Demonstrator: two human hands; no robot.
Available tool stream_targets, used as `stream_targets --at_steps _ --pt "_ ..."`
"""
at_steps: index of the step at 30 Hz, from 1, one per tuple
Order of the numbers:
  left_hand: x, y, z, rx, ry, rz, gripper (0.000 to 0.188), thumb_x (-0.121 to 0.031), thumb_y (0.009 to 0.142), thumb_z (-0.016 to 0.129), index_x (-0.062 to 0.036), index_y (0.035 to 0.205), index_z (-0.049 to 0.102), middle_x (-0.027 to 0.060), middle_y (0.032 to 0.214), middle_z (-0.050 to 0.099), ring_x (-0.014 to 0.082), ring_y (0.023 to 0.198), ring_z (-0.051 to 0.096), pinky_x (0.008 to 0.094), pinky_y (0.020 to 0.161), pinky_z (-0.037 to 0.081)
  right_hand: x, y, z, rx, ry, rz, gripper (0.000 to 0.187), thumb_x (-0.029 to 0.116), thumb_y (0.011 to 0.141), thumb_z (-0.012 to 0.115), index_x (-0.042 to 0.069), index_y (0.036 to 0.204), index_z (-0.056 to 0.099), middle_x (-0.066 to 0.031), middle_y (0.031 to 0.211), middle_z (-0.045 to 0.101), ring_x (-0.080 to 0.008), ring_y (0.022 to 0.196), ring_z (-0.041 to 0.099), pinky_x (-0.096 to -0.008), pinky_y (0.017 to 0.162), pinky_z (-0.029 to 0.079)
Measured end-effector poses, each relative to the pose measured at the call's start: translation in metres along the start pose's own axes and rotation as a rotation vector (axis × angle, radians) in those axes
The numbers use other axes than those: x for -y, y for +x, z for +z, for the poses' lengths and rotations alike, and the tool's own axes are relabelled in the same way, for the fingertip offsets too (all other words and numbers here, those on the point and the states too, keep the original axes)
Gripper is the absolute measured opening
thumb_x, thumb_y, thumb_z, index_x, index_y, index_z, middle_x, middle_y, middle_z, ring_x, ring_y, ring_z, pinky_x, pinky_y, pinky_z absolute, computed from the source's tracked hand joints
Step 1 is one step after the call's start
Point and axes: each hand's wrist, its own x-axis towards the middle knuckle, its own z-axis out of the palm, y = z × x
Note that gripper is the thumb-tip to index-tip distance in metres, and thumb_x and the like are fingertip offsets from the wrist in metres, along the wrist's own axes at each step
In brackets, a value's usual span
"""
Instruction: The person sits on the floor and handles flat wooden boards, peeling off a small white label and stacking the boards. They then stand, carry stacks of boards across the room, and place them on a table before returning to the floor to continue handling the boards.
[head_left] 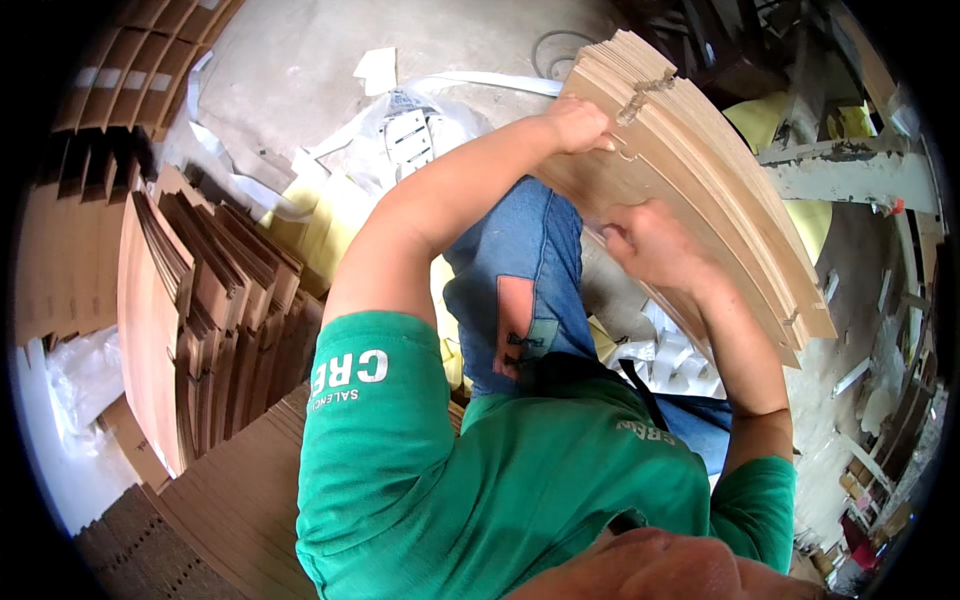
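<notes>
A thick stack of flat brown cardboard sheets leans upright in front of me, slanting down to the right. Its upper edge has a ragged, torn-looking notch. My left hand is closed at the near upper edge of the stack, thumb toward the front sheet, seemingly gripping that edge. Lower down, my right hand is curled with its thumb against the fingers, close to the front sheet. Whatever it may pinch is hidden. My jeans-covered knee is bent just left of the stack.
Bundles of folded cardboard stand at the left, with more stacked cardboard behind. Clear plastic, a white strap and yellow paper litter the floor. A worn metal frame stands at the right.
</notes>
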Motion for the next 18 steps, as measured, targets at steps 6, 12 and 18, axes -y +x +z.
stream_targets --at_steps 6,12,18 --pt "0.001 -0.001 0.000 0.013 -0.056 0.011 0.029 -0.036 0.082 0.053 -0.0122 0.097 0.062 0.0101 0.094 0.061 0.0260 0.095 0.054 0.0388 0.084 0.037 -0.050 0.012 -0.035 -0.172 0.155 0.178 0.017 0.016 0.077 0.058 0.006 0.088 0.065 -0.0172 0.080 0.062 -0.0308 0.072 0.059 -0.0368 0.068 0.046" --pt "0.002 0.004 0.004 -0.018 -0.065 0.052 0.028 -0.035 0.081 0.054 -0.0114 0.096 0.061 0.0097 0.093 0.060 0.0257 0.095 0.054 0.0390 0.085 0.036 -0.083 0.070 -0.035 -0.037 -0.148 0.100 0.015 0.014 0.074 0.058 0.006 0.086 0.065 -0.0165 0.081 0.062 -0.0301 0.075 0.060 -0.0380 0.067 0.047" --pt "0.004 -0.006 -0.002 0.003 -0.095 0.066 0.027 -0.033 0.081 0.055 -0.0112 0.096 0.061 0.0090 0.094 0.060 0.0258 0.094 0.054 0.0393 0.086 0.036 -0.077 0.058 -0.089 -0.232 -0.353 0.151 0.017 0.013 0.072 0.056 0.006 0.085 0.065 -0.0158 0.080 0.063 -0.0298 0.075 0.060 -0.0375 0.065 0.047"
